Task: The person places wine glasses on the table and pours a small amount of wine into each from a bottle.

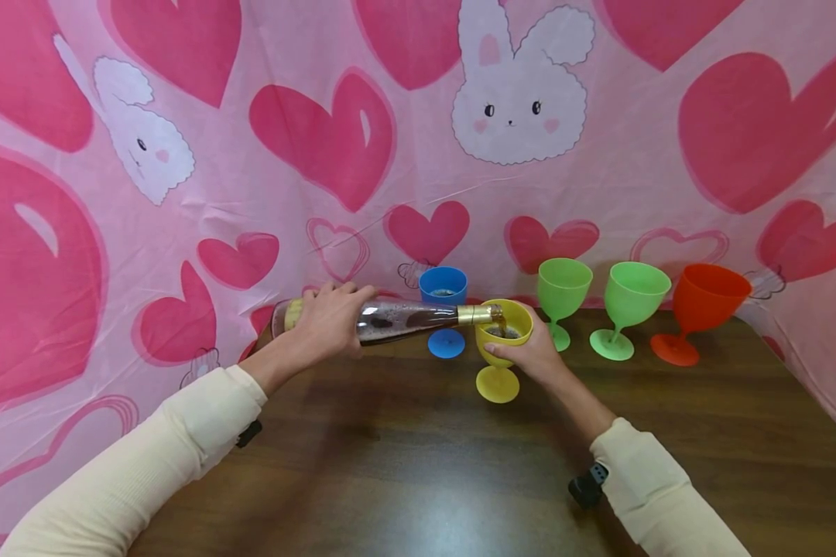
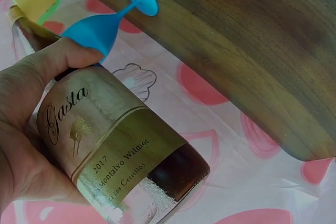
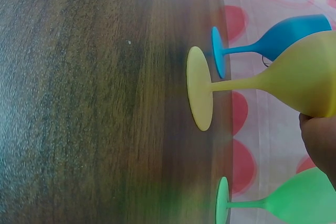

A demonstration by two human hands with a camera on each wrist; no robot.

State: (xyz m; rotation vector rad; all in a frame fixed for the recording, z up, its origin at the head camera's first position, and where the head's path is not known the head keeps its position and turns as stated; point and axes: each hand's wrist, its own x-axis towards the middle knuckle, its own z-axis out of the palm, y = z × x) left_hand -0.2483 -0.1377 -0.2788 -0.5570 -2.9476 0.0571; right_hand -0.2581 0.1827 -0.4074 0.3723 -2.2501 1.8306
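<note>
Evidently the pouring was in hand: the bottle (image 1: 411, 321) lay nearly level, its neck reaching over the rim of the yellow cup (image 3: 299, 77), and dark drink (image 1: 503, 333) ran from its mouth into the bowl. The left hand (image 1: 329, 316) wrapped the bottle's body, thumb laid across it; the right hand (image 1: 532, 352) curled round the yellow cup's bowl, thumb on the near side. Whether that cup's foot touched the table (image 1: 418, 464) could not be told. Between the hands and a little beyond them stood the blue cup (image 2: 94, 32), with drink in it. Just past the right hand came one green cup (image 1: 564, 286), then, farther to its right, another green cup (image 1: 637, 298) and the red cup (image 1: 707, 305), all upright; no drink could be made out in those three. By my judgement, the next move called for the left hand to tip the bottle's neck up before the yellow cup got too full, with the right hand keeping the cup steady.
</note>
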